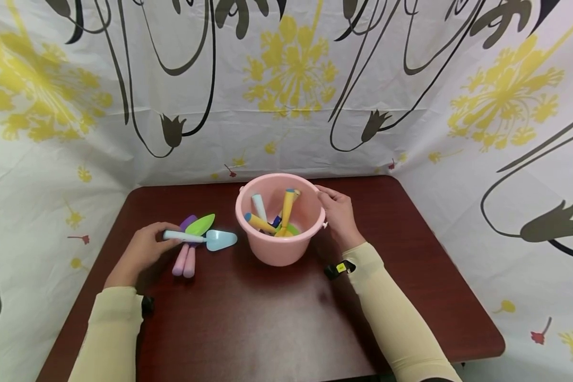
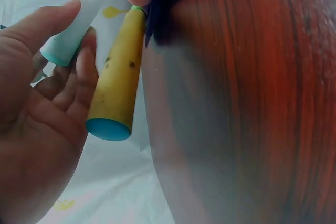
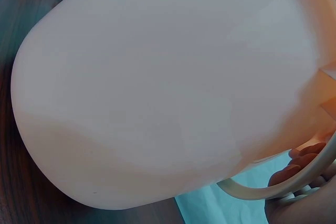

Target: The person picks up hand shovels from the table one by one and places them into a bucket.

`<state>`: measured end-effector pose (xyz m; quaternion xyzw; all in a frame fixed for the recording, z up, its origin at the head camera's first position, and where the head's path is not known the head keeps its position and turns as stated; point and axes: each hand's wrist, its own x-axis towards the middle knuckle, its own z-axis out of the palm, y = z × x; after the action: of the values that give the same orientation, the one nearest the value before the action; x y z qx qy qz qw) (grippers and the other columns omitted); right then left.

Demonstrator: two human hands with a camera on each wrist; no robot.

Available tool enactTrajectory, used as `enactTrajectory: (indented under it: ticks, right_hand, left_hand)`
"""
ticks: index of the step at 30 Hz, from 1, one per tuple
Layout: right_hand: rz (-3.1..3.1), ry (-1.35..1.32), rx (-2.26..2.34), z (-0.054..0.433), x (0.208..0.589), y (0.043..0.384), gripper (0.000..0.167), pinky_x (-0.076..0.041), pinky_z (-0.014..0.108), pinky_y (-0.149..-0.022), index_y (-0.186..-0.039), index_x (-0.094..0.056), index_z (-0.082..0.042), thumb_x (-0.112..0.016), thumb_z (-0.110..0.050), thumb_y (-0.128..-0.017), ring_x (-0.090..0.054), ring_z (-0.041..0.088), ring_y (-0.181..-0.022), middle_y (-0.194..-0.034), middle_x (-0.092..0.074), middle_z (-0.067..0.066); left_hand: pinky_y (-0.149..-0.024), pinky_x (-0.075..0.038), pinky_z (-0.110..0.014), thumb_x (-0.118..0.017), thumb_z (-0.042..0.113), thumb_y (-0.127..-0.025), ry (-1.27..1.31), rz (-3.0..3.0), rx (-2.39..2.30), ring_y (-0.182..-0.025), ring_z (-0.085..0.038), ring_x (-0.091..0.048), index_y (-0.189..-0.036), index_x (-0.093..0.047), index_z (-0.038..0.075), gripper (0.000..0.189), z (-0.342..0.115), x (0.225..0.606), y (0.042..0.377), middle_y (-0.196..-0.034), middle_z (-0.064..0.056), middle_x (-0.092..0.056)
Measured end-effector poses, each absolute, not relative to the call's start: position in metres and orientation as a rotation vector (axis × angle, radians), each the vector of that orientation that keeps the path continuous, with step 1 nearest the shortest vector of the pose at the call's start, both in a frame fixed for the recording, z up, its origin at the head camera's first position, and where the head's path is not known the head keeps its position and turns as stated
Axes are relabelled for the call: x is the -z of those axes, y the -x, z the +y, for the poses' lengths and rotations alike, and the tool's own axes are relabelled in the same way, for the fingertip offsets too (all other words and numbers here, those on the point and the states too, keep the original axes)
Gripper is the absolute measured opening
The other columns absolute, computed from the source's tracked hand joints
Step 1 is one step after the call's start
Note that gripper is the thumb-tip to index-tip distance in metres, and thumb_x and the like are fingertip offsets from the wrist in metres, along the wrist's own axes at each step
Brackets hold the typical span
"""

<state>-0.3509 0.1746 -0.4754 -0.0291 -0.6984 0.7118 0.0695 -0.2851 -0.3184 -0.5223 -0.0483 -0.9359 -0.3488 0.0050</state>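
In the head view my left hand (image 1: 144, 250) pinches the pale blue handle of a toy trowel (image 1: 221, 240) over the table's left side. Just under it lie a green-bladed and a purple-bladed toy tool, with pink handles (image 1: 185, 261) toward me. My right hand (image 1: 340, 216) grips the right rim of a pink bucket (image 1: 280, 253). Inside the bucket stand yellow-handled tools (image 1: 288, 208) and a pale blue handle (image 1: 259, 207); their lower ends are partly hidden. In the left wrist view a yellow handle (image 2: 116, 77) with a blue end appears beside my fingers. The bucket's wall (image 3: 157, 87) fills the right wrist view.
The dark red-brown table (image 1: 248, 318) has rounded corners. A white cloth (image 1: 286, 143) with yellow and grey flower prints hangs behind it and along both sides. The bucket's curved carrying handle (image 3: 252, 192) passes in front of my right fingers.
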Motion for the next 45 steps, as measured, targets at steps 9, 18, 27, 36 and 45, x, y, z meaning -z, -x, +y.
enactTrajectory:
  ticks: [9, 18, 27, 36, 45]
  right_hand:
    - [-2.112, 0.084, -2.13, 0.174, 0.476, 0.351, 0.034, -0.063, 0.028, -0.084, -0.135, -0.08, -0.008, -0.07, -0.023, -0.106, -0.075, 0.021, -0.109, -0.13, -0.077, 0.016]
    - [-2.081, 0.08, -2.146, 0.174, 0.477, 0.353, 0.033, -0.063, 0.028, -0.082, -0.134, -0.08, -0.006, -0.069, -0.02, -0.106, -0.076, 0.02, -0.105, -0.127, -0.078, 0.017]
    - [-2.085, 0.084, -2.151, 0.174, 0.477, 0.352, 0.033, -0.064, 0.028, -0.084, -0.134, -0.08, -0.006, -0.068, -0.02, -0.107, -0.075, 0.022, -0.108, -0.128, -0.077, 0.017]
    - [-2.086, 0.088, -2.136, 0.173, 0.477, 0.352, 0.033, -0.063, 0.026, -0.077, -0.134, -0.08, -0.006, -0.068, -0.02, -0.107, -0.075, 0.018, -0.101, -0.126, -0.078, 0.018]
    - [-2.082, 0.093, -2.147, 0.174, 0.477, 0.351, 0.033, -0.063, 0.026, -0.073, -0.134, -0.08, -0.007, -0.069, -0.02, -0.106, -0.075, 0.018, -0.096, -0.125, -0.078, 0.018]
  left_hand:
    - [-0.103, -0.057, -0.062, -0.08, 0.025, -0.105, 0.15, -2.911, 1.145, -0.115, -0.039, -0.065, -0.131, -0.077, 0.011, 0.03, -0.311, 0.519, 0.282, -0.133, -0.022, -0.072]
    - [-0.098, -0.055, -0.054, -0.074, 0.024, -0.109, 0.172, -2.877, 1.197, -0.111, -0.036, -0.064, -0.131, -0.075, 0.007, 0.028, -0.304, 0.513, 0.279, -0.13, -0.022, -0.072]
    - [-0.106, -0.051, -0.061, -0.069, 0.024, -0.11, 0.184, -2.912, 1.243, -0.12, -0.04, -0.06, -0.136, -0.072, 0.005, 0.032, -0.296, 0.509, 0.279, -0.139, -0.026, -0.066]
    - [-0.105, -0.053, -0.061, -0.073, 0.024, -0.108, 0.153, -2.907, 1.216, -0.116, -0.04, -0.063, -0.131, -0.075, 0.005, 0.03, -0.293, 0.514, 0.279, -0.134, -0.025, -0.07]
    - [-0.104, -0.054, -0.063, -0.076, 0.028, -0.107, 0.126, -2.84, 1.195, -0.115, -0.04, -0.064, -0.128, -0.076, 0.007, 0.029, -0.291, 0.511, 0.278, -0.131, -0.024, -0.072]
